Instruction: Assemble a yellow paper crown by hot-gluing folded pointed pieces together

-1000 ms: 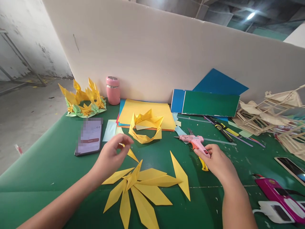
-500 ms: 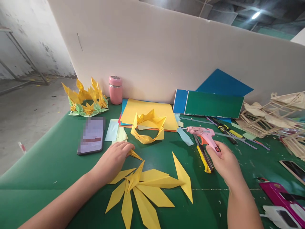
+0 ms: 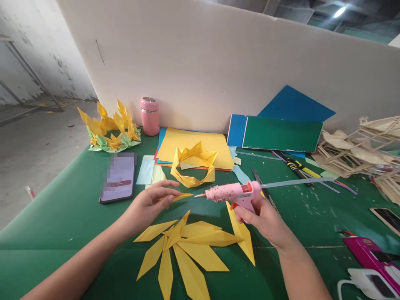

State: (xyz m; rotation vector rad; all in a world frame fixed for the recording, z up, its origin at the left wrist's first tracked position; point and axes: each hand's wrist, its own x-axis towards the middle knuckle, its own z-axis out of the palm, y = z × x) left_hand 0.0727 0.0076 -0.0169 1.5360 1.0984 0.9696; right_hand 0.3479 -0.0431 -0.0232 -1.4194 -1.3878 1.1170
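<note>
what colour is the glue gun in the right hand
The glue gun is pink, with an orange-red trigger; the head view shows it.

Left hand [image 3: 148, 206]: folded yellow strip [image 3: 184, 196] in fingers leaves only a narrow gap to glue gun [image 3: 229, 192]; beyond fingertips, yellow crown [image 3: 187, 182] blocks; nearer side, fanned yellow pieces [image 3: 203, 256]. Left of these fingers, bare green tabletop [image 3: 56, 233] passable, short of phone [image 3: 120, 183]. Right hand [image 3: 265, 221]: room right of fingers, as far as magenta device [image 3: 362, 252]

Single head-worn camera, above near side of worktop [image 3: 68, 221], facing forward and down toward pale panel [image 3: 187, 71] behind far edge; left hand [image 3: 151, 204], right hand [image 3: 264, 218] close.
</note>
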